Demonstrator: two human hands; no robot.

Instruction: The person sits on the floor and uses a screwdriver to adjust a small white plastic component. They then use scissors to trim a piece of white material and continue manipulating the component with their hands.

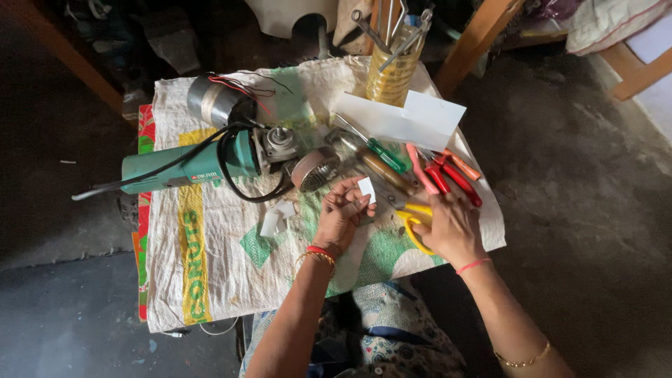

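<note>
My left hand (pixel 341 213) pinches a small white paper piece (pixel 366 188) above the cloth-covered table (pixel 210 266). My right hand (pixel 451 225) rests on the yellow-handled scissors (pixel 413 222), its fingers covering most of them. Just beyond lie red-handled pliers (pixel 455 178), a green-handled screwdriver (pixel 383 154) and a brown-handled tool (pixel 385 173). A green angle grinder (pixel 192 166), partly taken apart, lies to the left with its black cord looped beside it.
A round metal motor part (pixel 315 168) sits by the grinder head, a cylindrical steel housing with red wires (pixel 213 101) behind it. White paper sheet (pixel 409 119), a yellow jar of tools (pixel 390 73), and small paper scraps (pixel 276 217) lie around. Wooden legs stand behind.
</note>
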